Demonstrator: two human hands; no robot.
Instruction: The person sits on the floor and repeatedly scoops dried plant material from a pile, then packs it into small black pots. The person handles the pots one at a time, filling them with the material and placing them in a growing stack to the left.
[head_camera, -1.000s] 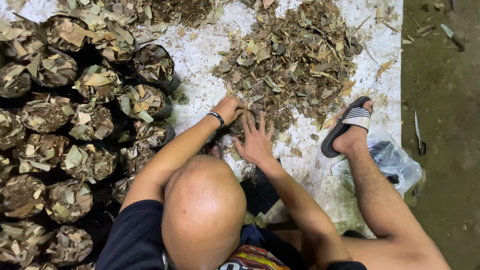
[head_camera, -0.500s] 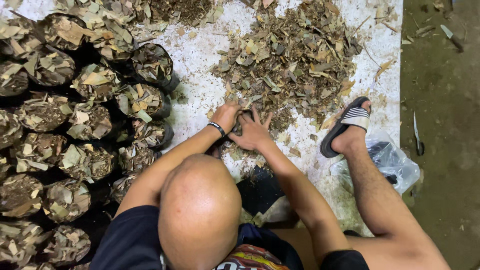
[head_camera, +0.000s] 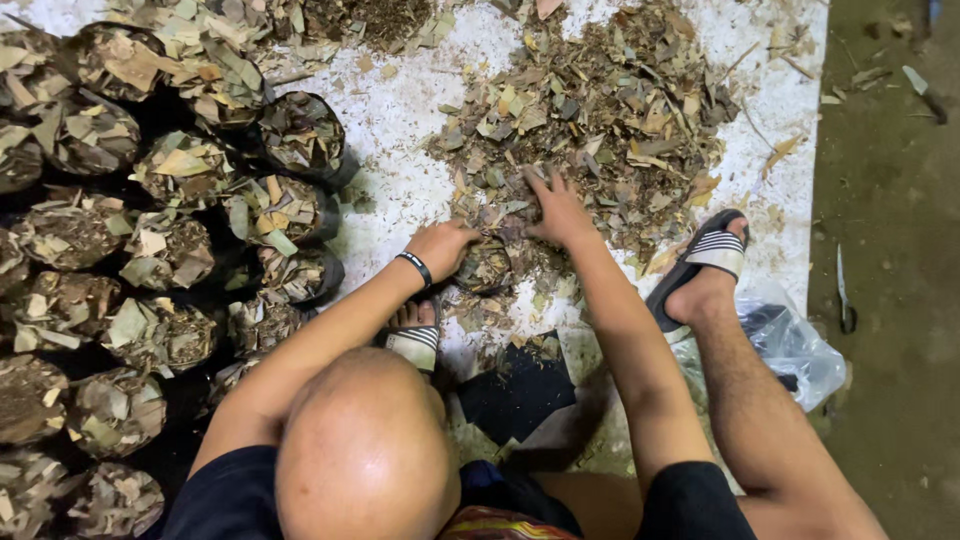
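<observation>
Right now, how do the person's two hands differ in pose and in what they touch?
The left hand is curled around the rim of a small black bag; the right hand lies flat, fingers spread, on the loose leaf pile. Only the left wears a dark wristband. Both are bare.

Right hand (head_camera: 558, 212) further into leaf pile (head_camera: 600, 120)

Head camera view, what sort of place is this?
Probably a plant-nursery potting spot on the ground: rows of black bags stuffed with dry leaves, a loose brown leaf-litter pile, and a white woven ground sheet.
</observation>
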